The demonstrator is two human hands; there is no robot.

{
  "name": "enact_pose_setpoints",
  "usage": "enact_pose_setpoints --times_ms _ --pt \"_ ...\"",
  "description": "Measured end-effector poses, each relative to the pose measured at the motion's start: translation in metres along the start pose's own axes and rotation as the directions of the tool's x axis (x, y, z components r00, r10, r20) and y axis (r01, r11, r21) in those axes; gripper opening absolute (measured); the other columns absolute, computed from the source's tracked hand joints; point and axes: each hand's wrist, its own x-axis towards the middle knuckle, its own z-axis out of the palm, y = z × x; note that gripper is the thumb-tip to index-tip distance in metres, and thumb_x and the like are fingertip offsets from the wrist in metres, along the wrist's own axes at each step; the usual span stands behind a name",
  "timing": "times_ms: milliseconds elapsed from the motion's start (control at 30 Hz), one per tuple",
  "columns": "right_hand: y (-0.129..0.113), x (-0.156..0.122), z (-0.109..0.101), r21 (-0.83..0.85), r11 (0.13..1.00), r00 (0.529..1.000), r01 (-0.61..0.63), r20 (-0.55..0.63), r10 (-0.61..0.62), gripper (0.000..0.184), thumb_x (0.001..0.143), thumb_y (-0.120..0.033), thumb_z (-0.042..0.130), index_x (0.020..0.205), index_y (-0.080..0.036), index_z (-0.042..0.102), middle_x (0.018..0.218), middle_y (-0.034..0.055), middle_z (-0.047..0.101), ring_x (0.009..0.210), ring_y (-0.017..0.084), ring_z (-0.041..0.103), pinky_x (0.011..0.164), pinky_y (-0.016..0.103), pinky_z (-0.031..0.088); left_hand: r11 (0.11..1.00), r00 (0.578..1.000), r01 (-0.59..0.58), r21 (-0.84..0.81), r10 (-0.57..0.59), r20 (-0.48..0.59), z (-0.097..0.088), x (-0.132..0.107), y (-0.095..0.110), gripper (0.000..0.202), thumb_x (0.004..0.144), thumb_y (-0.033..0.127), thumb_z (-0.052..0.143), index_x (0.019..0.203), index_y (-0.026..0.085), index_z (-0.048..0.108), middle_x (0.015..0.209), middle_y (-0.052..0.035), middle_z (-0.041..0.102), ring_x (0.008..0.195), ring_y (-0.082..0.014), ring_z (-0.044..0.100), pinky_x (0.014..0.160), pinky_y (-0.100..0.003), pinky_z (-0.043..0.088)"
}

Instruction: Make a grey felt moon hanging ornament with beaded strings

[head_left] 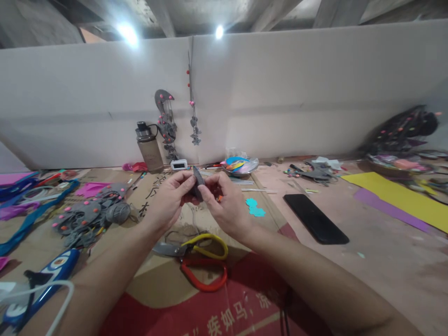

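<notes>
Both my hands meet over the cardboard [150,284] and pinch one small dark grey piece [198,179], which looks like felt. My left hand [170,198] grips it from the left between thumb and fingers. From the right, my right hand [227,205] holds its other side with thumb and fingertips. Something small and orange shows behind the right fingers, too hidden to name. Below my hands lie scissors [196,252] with one yellow and one red handle, blades pointing left. Small turquoise cut-outs [255,207] lie to the right of my right hand.
Grey felt pieces with coloured pins [93,214] are heaped on the left. A bottle [150,149] stands at the back by the white wall panel. A black phone [315,219] lies on the right, near a yellow sheet [399,198]. A dish of scraps [240,165] sits behind my hands.
</notes>
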Motion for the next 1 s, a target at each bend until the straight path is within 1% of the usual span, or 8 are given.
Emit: enact_pose_setpoints --times_ms 133,233,367,467,633,767,867,1000 --pt "0.0041 0.0019 -0.0034 0.088 0.995 0.998 0.038 -0.053 -0.033 0.018 0.086 -0.034 0.055 0.100 -0.024 0.048 0.092 0.0030 0.053 0.075 0.013 0.052 0.061 0.026 0.045 0.999 1.000 0.007 0.050 -0.007 -0.005 -0.0014 -0.0001 0.0010 0.024 0.073 0.039 0.069 0.082 0.016 0.065 0.070 -0.0013 0.059 0.056 -0.0097 0.053 0.046 -0.019 0.042" --pt "0.0069 0.0045 -0.0043 0.129 0.991 0.998 0.041 -0.061 -0.034 0.020 0.087 -0.033 0.054 0.104 -0.025 0.049 0.094 0.0034 0.054 0.081 0.014 0.053 0.061 0.025 0.046 0.994 0.999 -0.004 0.114 0.008 -0.033 0.0004 -0.0009 -0.0014 0.025 0.072 0.040 0.069 0.080 0.016 0.067 0.067 -0.0012 0.060 0.053 -0.0094 0.052 0.044 -0.020 0.040" --pt "0.0085 0.0066 -0.0043 0.146 0.989 0.999 0.030 -0.045 -0.023 0.018 0.086 -0.032 0.054 0.104 -0.026 0.052 0.091 0.0022 0.055 0.078 0.013 0.054 0.063 0.025 0.047 0.974 0.997 -0.045 0.220 0.057 -0.047 0.0030 -0.0032 -0.0012 0.027 0.074 0.040 0.068 0.087 0.016 0.068 0.068 -0.0020 0.063 0.054 -0.0101 0.053 0.044 -0.021 0.040" --pt "0.0089 0.0068 -0.0044 0.151 0.988 0.999 0.040 -0.035 -0.035 0.017 0.086 -0.031 0.054 0.103 -0.026 0.053 0.091 0.0019 0.056 0.077 0.013 0.054 0.065 0.026 0.047 0.961 0.995 -0.062 0.269 0.080 -0.057 0.0030 -0.0045 0.0010 0.027 0.074 0.040 0.068 0.086 0.016 0.069 0.070 -0.0026 0.063 0.055 -0.0101 0.053 0.045 -0.021 0.041" --pt "0.0085 0.0065 -0.0049 0.143 0.988 0.998 0.053 -0.024 -0.050 0.015 0.086 -0.030 0.055 0.100 -0.025 0.055 0.091 0.0023 0.059 0.080 0.014 0.056 0.071 0.029 0.048 0.959 0.995 -0.059 0.278 0.078 -0.058 0.0013 -0.0047 0.0029 0.027 0.073 0.039 0.069 0.086 0.016 0.068 0.070 -0.0027 0.062 0.054 -0.0097 0.052 0.044 -0.020 0.041" --pt "0.0080 0.0066 -0.0050 0.142 0.988 0.998 0.063 -0.022 -0.061 0.015 0.086 -0.029 0.055 0.101 -0.025 0.054 0.092 0.0027 0.059 0.080 0.014 0.057 0.072 0.029 0.048 0.958 0.995 -0.061 0.279 0.081 -0.062 0.0015 -0.0058 0.0038 0.026 0.073 0.039 0.068 0.086 0.017 0.066 0.068 -0.0015 0.062 0.054 -0.0102 0.054 0.044 -0.020 0.041" --pt "0.0075 0.0067 -0.0051 0.148 0.987 0.998 0.064 -0.003 -0.065 0.012 0.087 -0.028 0.054 0.098 -0.024 0.054 0.088 0.0018 0.059 0.075 0.013 0.057 0.070 0.028 0.048 0.964 0.992 -0.082 0.253 0.103 -0.071 0.0029 -0.0072 0.0048 0.029 0.073 0.037 0.069 0.095 0.019 0.063 0.069 -0.0004 0.063 0.054 -0.0101 0.054 0.044 -0.019 0.041" --pt "0.0080 0.0070 -0.0042 0.162 0.984 0.997 0.079 -0.016 -0.078 0.009 0.086 -0.027 0.054 0.094 -0.023 0.054 0.084 0.0005 0.057 0.070 0.011 0.054 0.066 0.025 0.047 0.965 0.991 -0.107 0.238 0.123 -0.052 0.0038 -0.0085 0.0051 0.034 0.074 0.037 0.069 0.103 0.022 0.059 0.070 0.0008 0.063 0.053 -0.0102 0.055 0.042 -0.019 0.042"
